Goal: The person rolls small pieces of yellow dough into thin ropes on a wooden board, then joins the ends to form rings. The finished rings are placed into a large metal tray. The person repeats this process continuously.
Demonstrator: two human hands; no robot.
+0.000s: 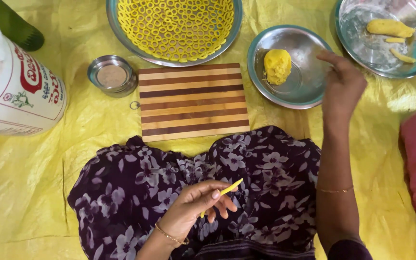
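- Yellow plastic sheet: it is crinkled under everything; a knee shift could tug it and slide the bowls.
- Large tray of yellow dough rings: it sits beyond the striped cutting board. Rings lie packed and touching, so a careless drop could make them stick together.
- Steel bowl: it holds the yellow dough lump. Your right hand hovers over its rim, fingers loosely curled and holding nothing; a hard pull on the lump could tip the bowl.
- Thin dough strand: your left hand pinches it over your lap. It is soft; squeezing could snap it.
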